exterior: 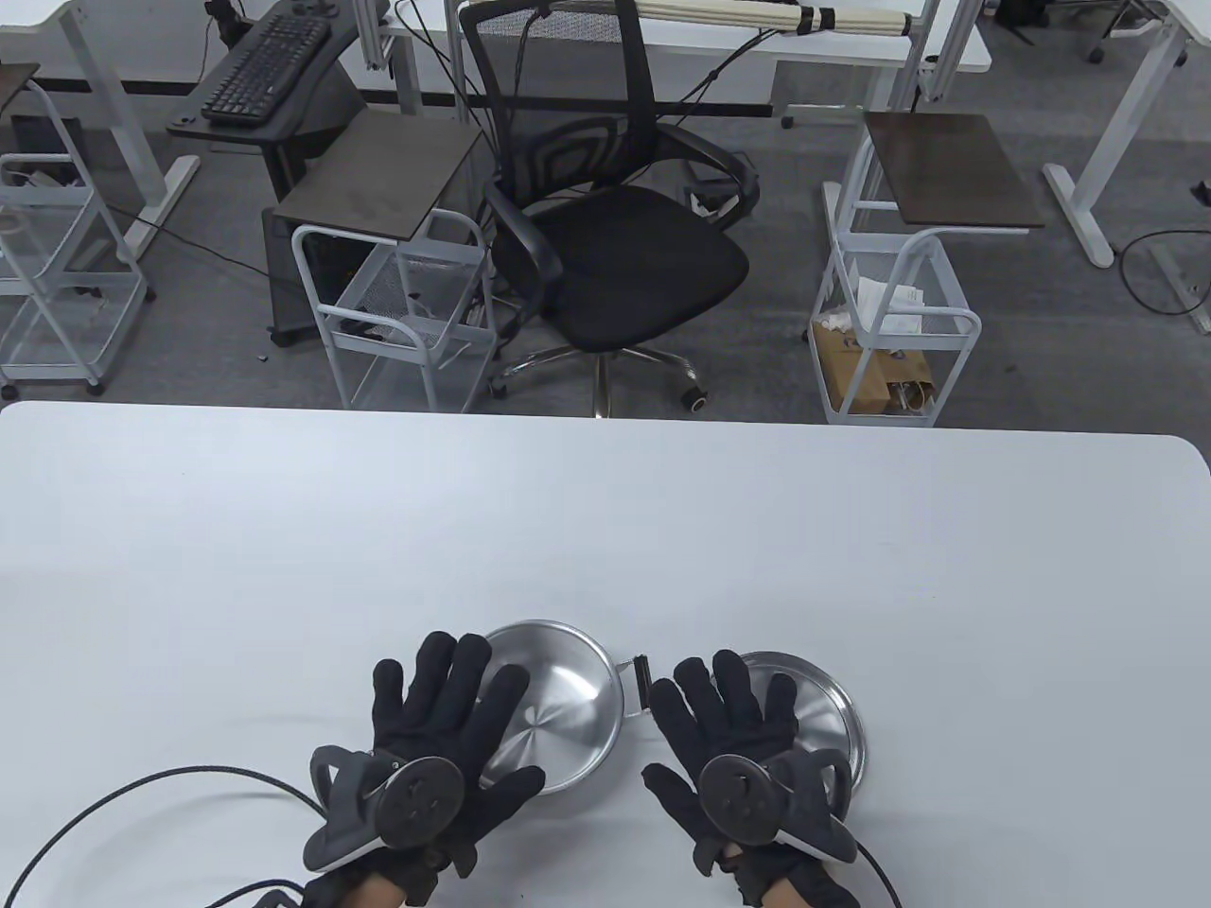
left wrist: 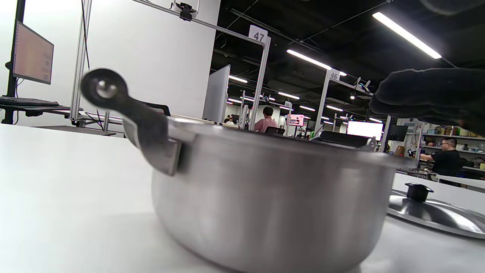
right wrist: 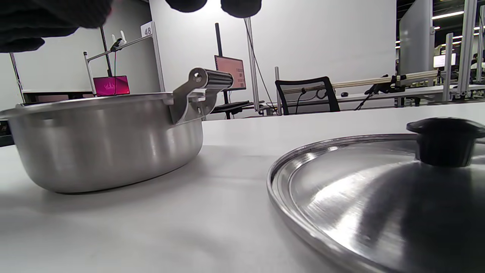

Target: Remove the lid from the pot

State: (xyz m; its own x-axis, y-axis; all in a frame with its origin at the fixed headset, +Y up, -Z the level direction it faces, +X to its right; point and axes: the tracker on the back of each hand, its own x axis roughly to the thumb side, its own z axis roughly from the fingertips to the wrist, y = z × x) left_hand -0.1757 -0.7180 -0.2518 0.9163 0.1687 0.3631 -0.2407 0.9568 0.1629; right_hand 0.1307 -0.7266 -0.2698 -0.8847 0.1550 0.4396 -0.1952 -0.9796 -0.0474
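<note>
A steel pot [exterior: 558, 700] stands open on the white table [exterior: 605, 530] near the front edge, with a black side handle [exterior: 643, 683]. Its steel lid [exterior: 814, 719] with a black knob [right wrist: 443, 140] lies flat on the table just right of the pot. My left hand [exterior: 445, 728] hovers with fingers spread over the pot's left side and holds nothing. My right hand [exterior: 728, 738] hovers with fingers spread over the lid's left part and holds nothing. The pot [left wrist: 265, 204] fills the left wrist view, with the lid [left wrist: 435, 216] beyond it. The right wrist view shows the pot [right wrist: 102, 140] and the lid [right wrist: 379, 204] apart.
A black cable [exterior: 142, 804] loops over the table at the front left. Beyond the far table edge stand a black office chair [exterior: 605, 236] and white wire carts [exterior: 407, 312].
</note>
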